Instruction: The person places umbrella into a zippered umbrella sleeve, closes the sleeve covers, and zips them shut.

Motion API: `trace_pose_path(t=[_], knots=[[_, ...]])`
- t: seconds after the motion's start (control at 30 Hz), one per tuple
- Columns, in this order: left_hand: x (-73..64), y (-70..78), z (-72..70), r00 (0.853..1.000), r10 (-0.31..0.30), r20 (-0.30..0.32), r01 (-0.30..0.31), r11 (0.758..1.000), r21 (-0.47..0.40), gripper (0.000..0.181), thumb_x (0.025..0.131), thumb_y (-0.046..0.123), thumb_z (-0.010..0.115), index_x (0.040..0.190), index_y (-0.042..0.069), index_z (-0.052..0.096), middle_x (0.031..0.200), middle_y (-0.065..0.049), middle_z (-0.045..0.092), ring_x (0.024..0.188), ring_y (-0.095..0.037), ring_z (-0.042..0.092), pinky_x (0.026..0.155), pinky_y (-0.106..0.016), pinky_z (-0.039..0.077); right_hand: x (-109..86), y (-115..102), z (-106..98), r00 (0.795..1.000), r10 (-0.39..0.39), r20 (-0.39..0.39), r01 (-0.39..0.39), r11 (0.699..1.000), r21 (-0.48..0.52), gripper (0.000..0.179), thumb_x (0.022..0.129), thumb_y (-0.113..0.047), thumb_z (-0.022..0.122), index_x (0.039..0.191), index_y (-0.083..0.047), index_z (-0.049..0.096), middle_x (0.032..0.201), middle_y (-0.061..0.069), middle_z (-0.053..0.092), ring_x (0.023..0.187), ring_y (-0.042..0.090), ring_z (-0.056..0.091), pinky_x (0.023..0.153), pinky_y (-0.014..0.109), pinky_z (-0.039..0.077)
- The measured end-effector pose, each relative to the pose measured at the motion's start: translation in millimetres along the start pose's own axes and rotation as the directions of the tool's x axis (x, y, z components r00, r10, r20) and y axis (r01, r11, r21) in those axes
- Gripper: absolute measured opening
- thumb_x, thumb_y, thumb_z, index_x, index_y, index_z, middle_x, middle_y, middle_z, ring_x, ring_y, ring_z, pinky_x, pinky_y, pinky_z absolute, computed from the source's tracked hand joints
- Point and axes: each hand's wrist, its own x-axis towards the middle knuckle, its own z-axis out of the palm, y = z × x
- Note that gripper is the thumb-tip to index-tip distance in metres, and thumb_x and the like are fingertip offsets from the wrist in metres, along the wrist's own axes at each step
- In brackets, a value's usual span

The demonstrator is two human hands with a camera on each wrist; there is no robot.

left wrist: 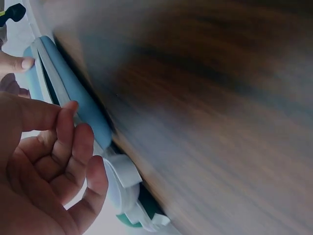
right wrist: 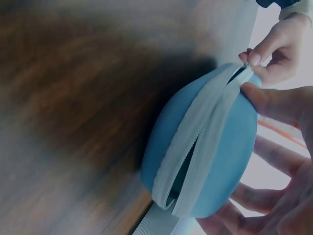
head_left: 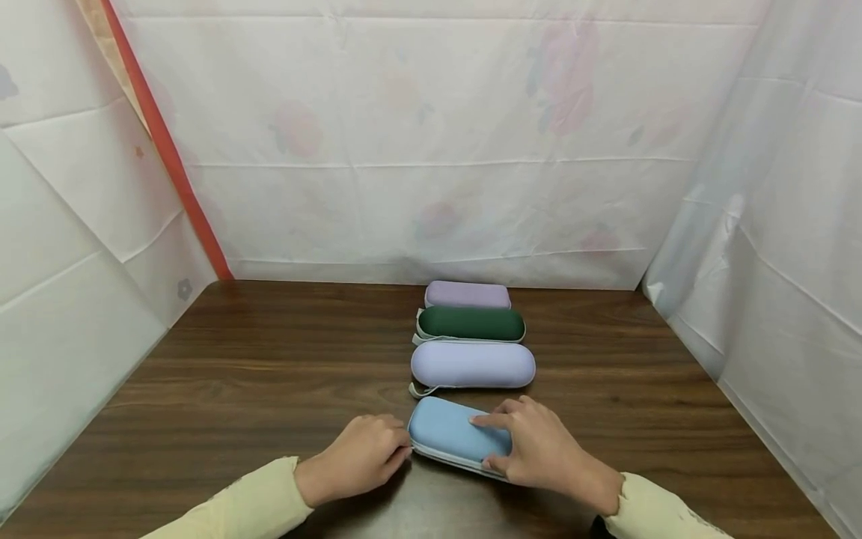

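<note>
A light blue hard zip case (head_left: 441,425) lies slightly askew at the near middle of the table. My left hand (head_left: 364,455) is at its left end, where thumb and forefinger pinch the small zipper pull (right wrist: 246,64). The white zipper (right wrist: 188,147) is partly undone, with a narrow dark gap between its rows of teeth in both wrist views. From the right, my right hand (head_left: 542,449) grips the case, fingers over the lid and thumb near the zipper edge. The inside of the case is mostly hidden.
Behind the blue case, a lavender case (head_left: 474,364), a dark green case (head_left: 471,323) and a pale purple case (head_left: 468,294) lie in a row going back. The wooden table (head_left: 283,344) meets white floral cloth (head_left: 377,202) at the back and sides.
</note>
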Motion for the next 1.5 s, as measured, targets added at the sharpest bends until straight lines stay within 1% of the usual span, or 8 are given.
trace_pose_path(t=[0.2,0.47,0.63,0.73,0.83,1.13,1.37,1.5], knots=[[8.6,8.7,4.4,1.000,0.000,0.013,0.000,0.999,0.047,0.019,0.082,0.014,0.071,0.067,0.017,0.060,0.066,0.008,0.054,0.063,-0.010,0.056,0.050,-0.028,0.042,-6.9,-8.5,1.3,0.999,-0.019,-0.051,0.016,0.999,-0.048,0.051,0.070,-0.039,0.083,0.114,-0.017,0.070,0.096,0.003,0.065,0.083,0.019,0.058,0.070,0.038,0.049],[10.2,8.0,4.1,0.999,-0.034,0.016,0.032,0.995,0.091,0.017,0.080,0.017,0.073,0.067,0.018,0.062,0.066,0.009,0.057,0.063,-0.010,0.057,0.049,-0.029,0.042,3.5,9.2,-17.1,0.982,-0.166,0.093,0.165,0.986,0.010,0.035,0.089,-0.028,0.068,0.122,-0.019,0.064,0.113,0.000,0.062,0.103,0.018,0.055,0.082,0.041,0.046],[9.6,4.3,1.8,0.997,-0.058,0.048,0.055,0.996,0.073,0.015,0.082,0.017,0.073,0.069,0.018,0.065,0.066,0.009,0.058,0.061,-0.009,0.056,0.047,-0.028,0.042,21.9,17.2,-24.1,0.874,-0.465,0.144,0.484,0.857,-0.175,0.065,0.076,0.009,0.072,0.131,-0.022,0.057,0.135,0.004,0.050,0.125,0.023,0.045,0.099,0.040,0.039],[11.4,1.1,1.2,0.997,-0.055,0.053,0.052,0.996,0.069,0.015,0.082,0.017,0.072,0.070,0.017,0.065,0.066,0.009,0.059,0.060,-0.008,0.055,0.046,-0.027,0.042,27.4,13.8,-23.7,0.796,-0.557,0.239,0.605,0.746,-0.278,0.078,0.073,0.006,0.077,0.138,-0.028,0.051,0.145,0.002,0.042,0.133,0.023,0.037,0.104,0.039,0.034],[14.1,-3.9,1.5,0.998,-0.046,0.037,0.042,0.995,0.088,0.014,0.082,0.016,0.073,0.070,0.017,0.066,0.065,0.008,0.059,0.059,-0.009,0.056,0.046,-0.027,0.042,29.2,7.6,-22.8,0.761,-0.574,0.301,0.647,0.698,-0.306,0.075,0.076,-0.005,0.077,0.141,-0.031,0.047,0.147,0.002,0.040,0.135,0.023,0.035,0.104,0.037,0.034],[23.3,-15.4,4.7,0.997,-0.078,0.000,0.077,0.991,0.109,0.014,0.083,0.014,0.071,0.071,0.016,0.065,0.067,0.004,0.059,0.061,-0.014,0.059,0.045,-0.032,0.043,37.2,-8.0,-27.8,0.745,-0.566,0.352,0.666,0.664,-0.341,0.075,0.070,-0.012,0.085,0.136,-0.028,0.053,0.138,0.000,0.047,0.129,0.018,0.041,0.104,0.033,0.033],[29.6,-12.9,7.7,0.999,-0.030,0.023,0.026,0.988,0.151,0.011,0.083,0.011,0.070,0.074,0.016,0.067,0.071,0.004,0.061,0.064,-0.013,0.059,0.047,-0.029,0.043,43.5,-10.0,-31.3,0.749,-0.515,0.416,0.628,0.752,-0.199,0.090,0.056,-0.029,0.093,0.136,-0.024,0.053,0.145,-0.001,0.043,0.135,0.018,0.035,0.101,0.030,0.037],[30.0,-12.2,9.9,0.999,-0.041,0.029,0.035,0.984,0.172,0.010,0.083,0.012,0.071,0.075,0.016,0.068,0.072,0.004,0.061,0.065,-0.013,0.060,0.046,-0.028,0.042,47.7,-11.9,-26.7,0.755,-0.515,0.406,0.622,0.760,-0.192,0.089,0.055,-0.042,0.091,0.135,-0.024,0.055,0.141,0.000,0.048,0.130,0.017,0.042,0.097,0.028,0.041]])
